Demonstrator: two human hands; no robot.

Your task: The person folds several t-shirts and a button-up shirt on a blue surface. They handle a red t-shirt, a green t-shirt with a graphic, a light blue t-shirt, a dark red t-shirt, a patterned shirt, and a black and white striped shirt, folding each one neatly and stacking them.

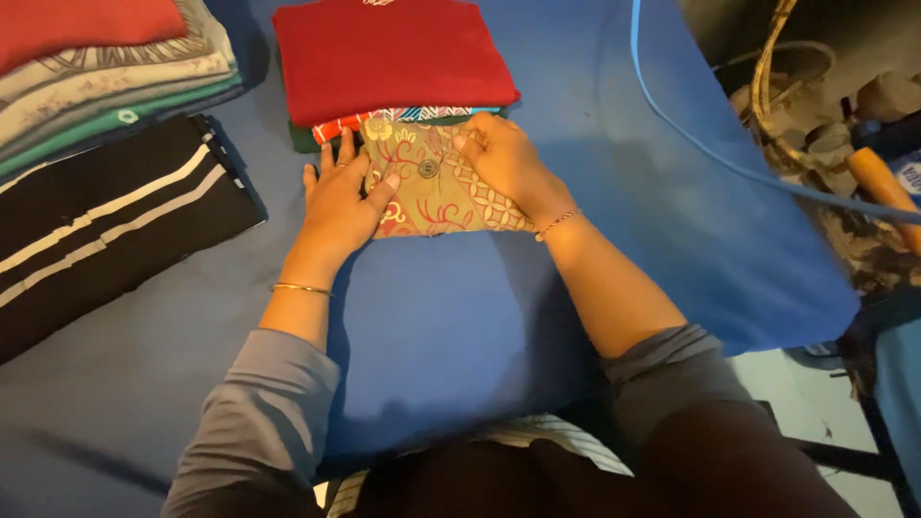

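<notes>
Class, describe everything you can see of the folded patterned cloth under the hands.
The folded patterned cloth is olive-brown fabric printed with red and cream floral motifs, with one round button near its middle. It lies flat on the blue surface, against a pile of folded clothes. The left hand and right hand press on it.

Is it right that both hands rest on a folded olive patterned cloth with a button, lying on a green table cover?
Not quite: the head view shows the table cover is blue, not green. Both the left hand and right hand do rest on the folded olive patterned cloth.
</notes>
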